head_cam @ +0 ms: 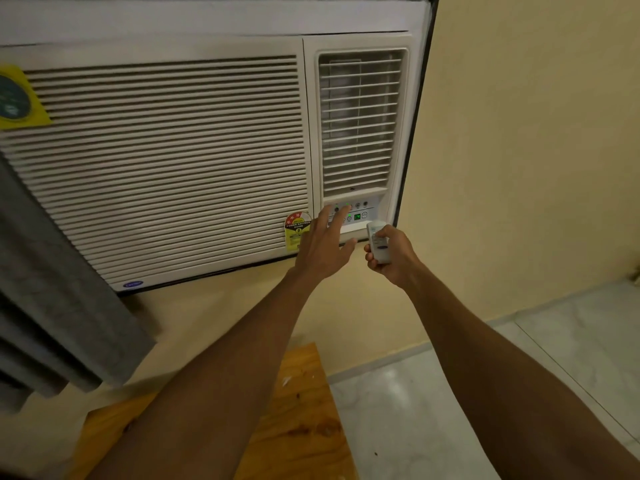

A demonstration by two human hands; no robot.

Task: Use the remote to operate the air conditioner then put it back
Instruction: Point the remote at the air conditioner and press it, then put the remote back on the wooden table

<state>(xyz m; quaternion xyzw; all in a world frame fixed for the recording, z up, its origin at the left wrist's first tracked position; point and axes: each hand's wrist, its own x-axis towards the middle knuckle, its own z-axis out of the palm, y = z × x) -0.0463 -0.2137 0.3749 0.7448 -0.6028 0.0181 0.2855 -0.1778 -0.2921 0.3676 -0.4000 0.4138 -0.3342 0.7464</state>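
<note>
Gripping small white remote (378, 241), right hand (393, 256).

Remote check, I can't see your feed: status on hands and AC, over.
Right hand shut on remote, aimed at air conditioner. Left hand open, fingers at control panel. Display lit green. Nothing blocking.

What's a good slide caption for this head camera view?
Right hand aims small white remote at white window air conditioner; left hand reaches its control panel.
</note>
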